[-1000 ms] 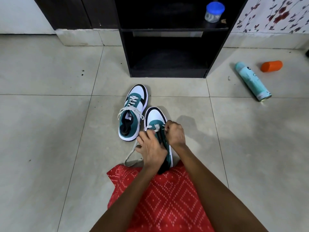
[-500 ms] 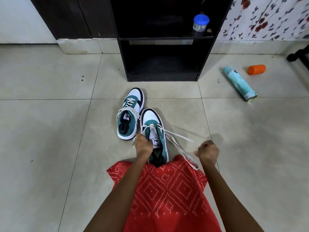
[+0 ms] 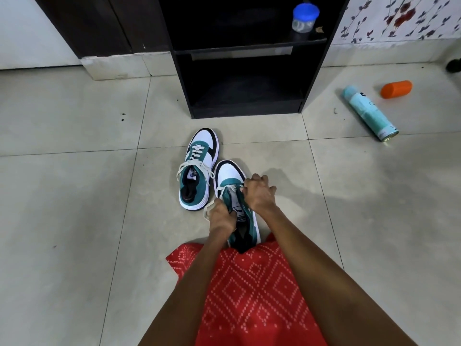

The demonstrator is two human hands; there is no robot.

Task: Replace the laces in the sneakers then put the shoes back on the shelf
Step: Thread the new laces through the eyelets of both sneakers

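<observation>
Nearer sneaker: stands on the floor in front of the black shelf, toe toward it, heel at the red cloth. Left hand: grips its side by the tongue, fingers curled. Right hand: pinches the white lace at the eyelets (which eyelet, hidden). Second sneaker: laced, just beside, closer to the shelf. Right of the shelf, well apart: spray can, orange cap. On the shelf's upper board: blue-lidded jar.

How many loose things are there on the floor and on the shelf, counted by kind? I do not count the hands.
Sneakers: 2 (far sneaker, near sneaker)
Spray can: 1
Orange cylinder: 1
Jar with blue lid: 1
Total: 5
</observation>
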